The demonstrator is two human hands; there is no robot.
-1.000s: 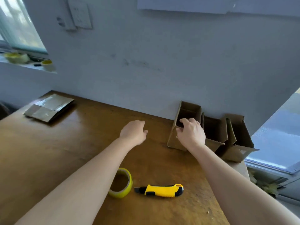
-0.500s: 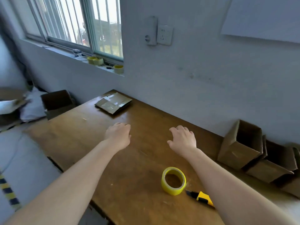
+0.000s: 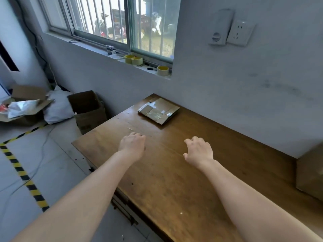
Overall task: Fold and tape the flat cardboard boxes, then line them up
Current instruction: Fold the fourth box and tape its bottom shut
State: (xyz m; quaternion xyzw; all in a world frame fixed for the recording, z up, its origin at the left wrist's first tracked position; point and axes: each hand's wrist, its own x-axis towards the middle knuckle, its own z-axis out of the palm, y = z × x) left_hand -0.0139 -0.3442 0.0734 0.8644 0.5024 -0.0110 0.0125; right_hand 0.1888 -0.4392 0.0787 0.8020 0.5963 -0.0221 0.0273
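Hands: left hand [image 3: 132, 145], right hand [image 3: 199, 151] fingers [image 3: 195, 139] loosely curled, empty | risk: flat boxes [image 3: 158, 110] at bench [image 3: 174, 180] far corner may lift doubled

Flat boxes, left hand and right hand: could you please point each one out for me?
flat boxes [image 3: 158, 110]: head view, middle of the top sheet.
left hand [image 3: 132, 147]: head view, back of the hand.
right hand [image 3: 199, 151]: head view, back of the hand.

Both bare arms reach forward, left hand [image 3: 132, 147] and right hand [image 3: 199, 151] palm-down, fingers loosely curled, holding nothing
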